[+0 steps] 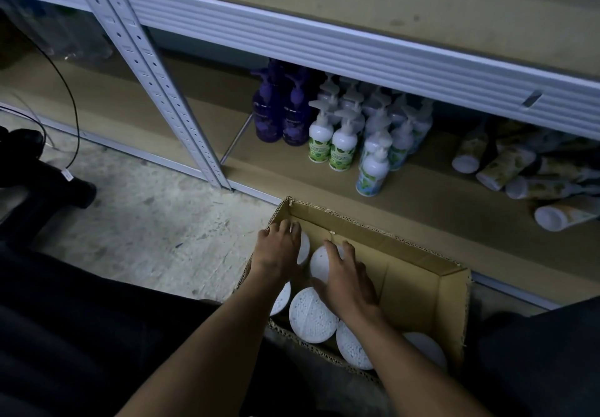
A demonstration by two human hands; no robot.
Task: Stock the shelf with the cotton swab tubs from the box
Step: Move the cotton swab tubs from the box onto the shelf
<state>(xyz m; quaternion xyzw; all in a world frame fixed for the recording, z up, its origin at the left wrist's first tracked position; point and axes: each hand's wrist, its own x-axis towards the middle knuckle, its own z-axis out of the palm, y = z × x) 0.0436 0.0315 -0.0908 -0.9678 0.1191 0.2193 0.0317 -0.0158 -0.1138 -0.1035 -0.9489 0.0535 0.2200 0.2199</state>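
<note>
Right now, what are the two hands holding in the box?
Each hand is on a round white cotton swab tub. The left hand covers one's top by the box corner; the right hand grips the neighbouring tub around its rim.

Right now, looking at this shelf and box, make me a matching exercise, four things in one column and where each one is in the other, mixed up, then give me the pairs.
Things
1. purple pump bottles
2. yellow-patterned tubes
3. cotton swab tubs
4. black cable

Places
A. inside the cardboard box
B. lying on their sides at the right of the lower shelf
C. hanging at the far left, beyond the shelf post
D. standing left of the white pump bottles

Pairs: 1-D, 2-B, 3-A, 4-C
</note>
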